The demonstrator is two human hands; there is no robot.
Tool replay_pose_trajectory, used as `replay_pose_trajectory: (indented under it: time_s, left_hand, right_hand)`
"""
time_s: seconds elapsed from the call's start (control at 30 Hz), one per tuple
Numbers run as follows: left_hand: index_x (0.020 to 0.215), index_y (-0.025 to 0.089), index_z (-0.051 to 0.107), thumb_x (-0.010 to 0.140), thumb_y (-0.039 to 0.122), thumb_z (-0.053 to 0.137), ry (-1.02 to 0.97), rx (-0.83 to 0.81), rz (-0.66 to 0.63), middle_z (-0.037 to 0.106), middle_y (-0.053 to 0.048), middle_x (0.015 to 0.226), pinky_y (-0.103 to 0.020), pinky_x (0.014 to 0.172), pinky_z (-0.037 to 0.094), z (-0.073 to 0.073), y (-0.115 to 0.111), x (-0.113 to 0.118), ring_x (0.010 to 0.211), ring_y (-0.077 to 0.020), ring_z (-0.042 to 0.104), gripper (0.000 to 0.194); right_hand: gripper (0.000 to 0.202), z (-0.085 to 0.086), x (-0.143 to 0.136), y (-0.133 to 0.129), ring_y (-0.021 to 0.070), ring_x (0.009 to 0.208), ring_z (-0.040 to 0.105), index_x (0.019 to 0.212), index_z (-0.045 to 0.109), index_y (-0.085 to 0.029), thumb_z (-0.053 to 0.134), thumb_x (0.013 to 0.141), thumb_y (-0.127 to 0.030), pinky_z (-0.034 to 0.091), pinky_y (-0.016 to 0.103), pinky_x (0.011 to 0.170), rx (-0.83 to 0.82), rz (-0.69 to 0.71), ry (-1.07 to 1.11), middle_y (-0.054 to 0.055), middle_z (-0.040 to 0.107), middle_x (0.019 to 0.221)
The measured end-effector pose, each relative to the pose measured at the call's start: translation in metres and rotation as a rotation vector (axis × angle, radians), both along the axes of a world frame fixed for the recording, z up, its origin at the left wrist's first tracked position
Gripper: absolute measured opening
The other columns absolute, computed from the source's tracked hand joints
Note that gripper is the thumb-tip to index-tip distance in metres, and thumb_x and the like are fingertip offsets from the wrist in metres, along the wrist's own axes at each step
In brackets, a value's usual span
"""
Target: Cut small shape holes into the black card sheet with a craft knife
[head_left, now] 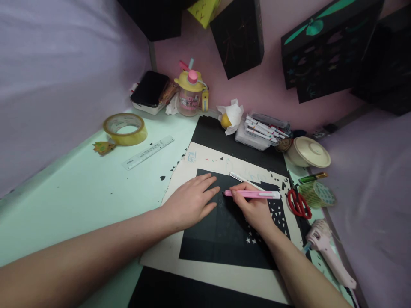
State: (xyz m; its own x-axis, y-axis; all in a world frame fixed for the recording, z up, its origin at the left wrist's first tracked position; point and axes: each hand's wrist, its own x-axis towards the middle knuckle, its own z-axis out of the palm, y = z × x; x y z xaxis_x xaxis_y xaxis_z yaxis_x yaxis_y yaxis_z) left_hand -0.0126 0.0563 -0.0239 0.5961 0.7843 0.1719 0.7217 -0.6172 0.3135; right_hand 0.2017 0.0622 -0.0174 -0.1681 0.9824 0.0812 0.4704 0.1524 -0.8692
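Observation:
My right hand (255, 209) grips a pink craft knife (253, 194) with a white end. Its dark tip points left, close to the black paper (208, 239); whether it touches cannot be made out. Spread flat at the left part of this sheet is my left hand (191, 199), holding nothing, its fingers toward the knife tip. Small triangles and stars are cut through the sheet's right side, partly covered by my right hand. A white pen (239, 177) lies just beyond that hand. Underneath is a white board (170, 252) with faint blue writing.
Left are a clear ruler (147, 152) and a tape roll (136, 136). A yellow-lidded cup (189, 100) and a box of pens (257, 134) stand along the back. Red-handled scissors (298, 204) and a glue gun (327, 250) lie right. Black paper scraps are scattered around.

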Motion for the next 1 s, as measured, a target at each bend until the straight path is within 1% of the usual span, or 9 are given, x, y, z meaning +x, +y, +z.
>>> replay_pose_trajectory:
  time_s: [0.17, 0.37, 0.57, 1.0]
  left_hand:
    - [0.129, 0.019, 0.054, 0.092, 0.039, 0.046, 0.000, 0.003, 0.002, 0.045, -0.011, 0.142, -0.043, 0.108, 0.034, 0.0003, -0.0001, 0.0006, 0.135, -0.0273, 0.035, 0.043]
    - [0.127, 0.019, 0.055, 0.091, 0.039, 0.047, -0.019, -0.003, 0.005, 0.046, -0.011, 0.142, -0.043, 0.109, 0.034, 0.0004, -0.0005, 0.0008, 0.134, -0.0272, 0.036, 0.042]
    - [0.128, 0.019, 0.054, 0.092, 0.040, 0.046, -0.017, -0.010, 0.004, 0.044, -0.011, 0.143, -0.044, 0.109, 0.034, -0.0008, -0.0002, 0.0005, 0.135, -0.0270, 0.034, 0.043]
    - [0.127, 0.019, 0.054, 0.092, 0.039, 0.046, -0.031, 0.006, -0.002, 0.045, -0.011, 0.142, -0.044, 0.108, 0.035, -0.0007, -0.0001, 0.0005, 0.134, -0.0271, 0.036, 0.041]
  right_hand:
    - [0.013, 0.0003, -0.0003, -0.0002, 0.0139, 0.061, 0.056, 0.081, 0.064, -0.019, 0.058, 0.085, -0.031, 0.044, 0.025, 0.059, 0.014, -0.001, -0.006, 0.000, 0.064, 0.069]
    - [0.014, 0.0011, 0.0001, -0.0001, 0.0138, 0.062, 0.057, 0.079, 0.064, -0.019, 0.056, 0.086, -0.030, 0.045, 0.025, 0.060, 0.037, -0.047, -0.007, 0.000, 0.064, 0.069]
    - [0.014, -0.0008, 0.0001, -0.0005, 0.0133, 0.059, 0.055, 0.077, 0.063, -0.019, 0.057, 0.084, -0.029, 0.044, 0.024, 0.056, 0.017, -0.019, -0.016, 0.000, 0.063, 0.066]
    - [0.014, 0.0035, -0.0010, -0.0008, 0.0152, 0.062, 0.059, 0.080, 0.065, -0.019, 0.057, 0.085, -0.030, 0.046, 0.026, 0.059, 0.020, 0.007, -0.044, 0.002, 0.066, 0.070]
